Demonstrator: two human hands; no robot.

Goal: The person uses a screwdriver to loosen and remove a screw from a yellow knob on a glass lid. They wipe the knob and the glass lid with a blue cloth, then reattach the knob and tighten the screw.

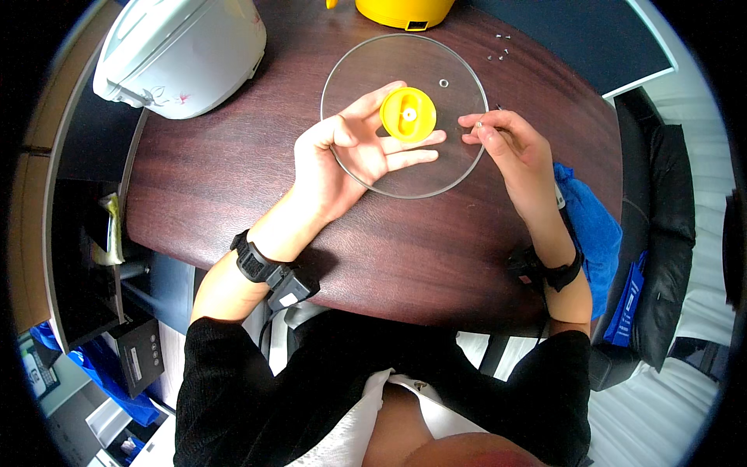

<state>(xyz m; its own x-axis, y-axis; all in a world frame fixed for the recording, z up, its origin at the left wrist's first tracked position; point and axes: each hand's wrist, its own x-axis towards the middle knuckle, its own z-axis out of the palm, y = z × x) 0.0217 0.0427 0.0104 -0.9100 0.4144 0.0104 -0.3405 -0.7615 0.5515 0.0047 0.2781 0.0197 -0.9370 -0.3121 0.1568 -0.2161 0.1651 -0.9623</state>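
A round clear glass lid point(436, 66) lies flat on the dark wooden table point(210, 194). A yellow round knob point(408, 114) sits at its middle. My left hand point(350, 152) lies palm up under the near left part of the lid, with thumb and fingers around the yellow knob. My right hand point(506, 140) is at the lid's right rim, its fingertips pinched on a small screw point(479, 124) and a thin dark tool. A small metal washer point(443, 82) rests on the glass beyond the knob.
A white rice cooker point(179, 50) stands at the far left. A yellow appliance point(405, 12) is at the far edge. Small screws point(499, 47) lie at the far right. A blue cloth point(591, 226) hangs off the table's right edge beside a black chair point(669, 226).
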